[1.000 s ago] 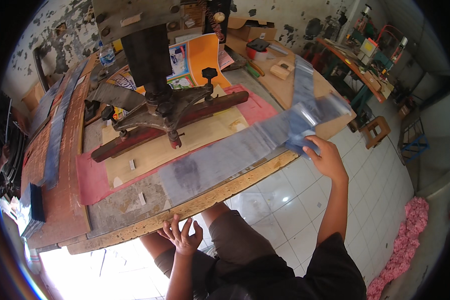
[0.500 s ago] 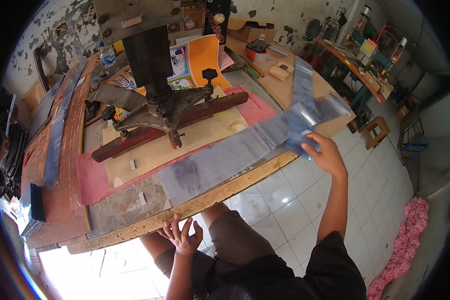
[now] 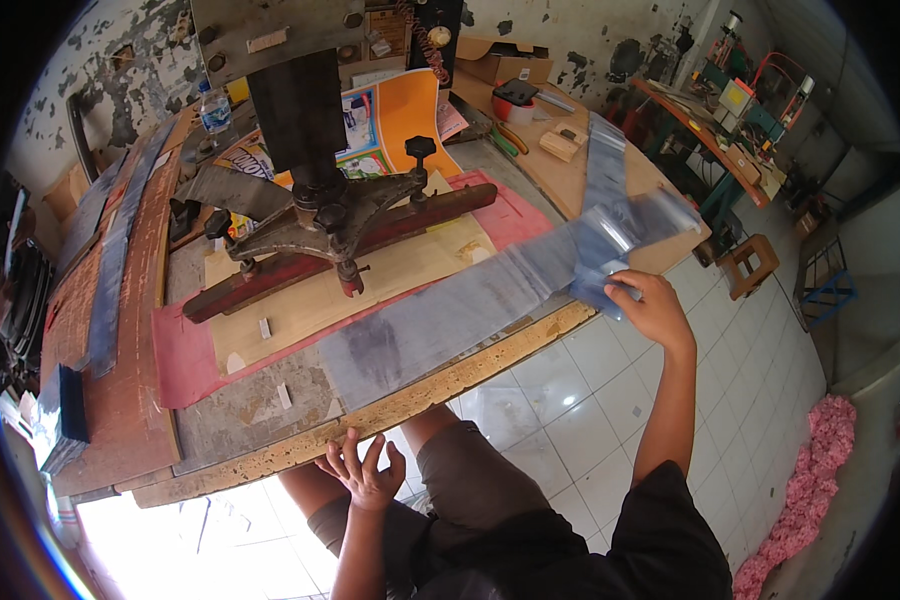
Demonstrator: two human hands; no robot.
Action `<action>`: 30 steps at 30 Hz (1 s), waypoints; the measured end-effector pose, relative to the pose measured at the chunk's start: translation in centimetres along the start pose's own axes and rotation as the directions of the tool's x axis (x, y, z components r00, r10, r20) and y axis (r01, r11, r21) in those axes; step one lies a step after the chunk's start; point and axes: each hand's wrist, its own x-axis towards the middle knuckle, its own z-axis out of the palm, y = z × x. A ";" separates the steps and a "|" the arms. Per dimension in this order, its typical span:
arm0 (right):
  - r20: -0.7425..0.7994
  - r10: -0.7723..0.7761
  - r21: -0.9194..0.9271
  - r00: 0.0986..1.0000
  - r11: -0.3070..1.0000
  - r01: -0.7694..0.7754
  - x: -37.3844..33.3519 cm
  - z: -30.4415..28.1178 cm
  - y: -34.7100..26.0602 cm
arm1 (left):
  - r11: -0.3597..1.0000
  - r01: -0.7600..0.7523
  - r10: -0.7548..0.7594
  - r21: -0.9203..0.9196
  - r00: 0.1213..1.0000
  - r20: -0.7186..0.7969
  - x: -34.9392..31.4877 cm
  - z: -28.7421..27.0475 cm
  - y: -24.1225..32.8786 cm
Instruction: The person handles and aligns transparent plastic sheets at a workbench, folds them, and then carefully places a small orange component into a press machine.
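A long strip of clear bluish plastic film (image 3: 450,315) lies slantwise along the front of the worktable, and a second film strip (image 3: 606,170) crosses it at the right. My right hand (image 3: 652,308) pinches the near end of the crossing strip, just past the table's front edge. At that edge, left of the middle, my left hand (image 3: 368,480) is open with its fingers apart, holding nothing. Beyond the long strip stands a press with a dark red bar (image 3: 370,250), above a tan sheet (image 3: 370,295) on a pink sheet (image 3: 185,355).
More film strips (image 3: 120,260) lie on the brown board at the left. A water bottle (image 3: 215,112), green-and-orange-handled pliers (image 3: 510,138), a red container (image 3: 515,98) and a cardboard box (image 3: 505,60) stand or lie at the back. A wooden stool (image 3: 750,265) is on the tiled floor.
My right hand has shifted very slightly, and the film end at its fingers hangs a little straighter. My left hand and the long strip have stayed in place.
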 end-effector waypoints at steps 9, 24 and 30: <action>-0.039 -0.015 -0.010 0.999 1.000 0.014 0.5 0.5 1.2 | 1.000 0.027 -0.027 -0.016 0.999 -0.029 -0.3 0.3 0.0; 0.047 -0.055 -0.026 0.997 0.998 0.056 0.6 -0.3 0.4 | 0.999 0.020 -0.020 -0.032 1.000 0.000 -0.1 0.1 0.1; 0.055 -0.078 -0.015 0.995 0.997 0.078 0.5 -0.2 0.3 | 0.999 0.014 -0.015 -0.031 1.000 -0.014 -0.1 0.1 0.0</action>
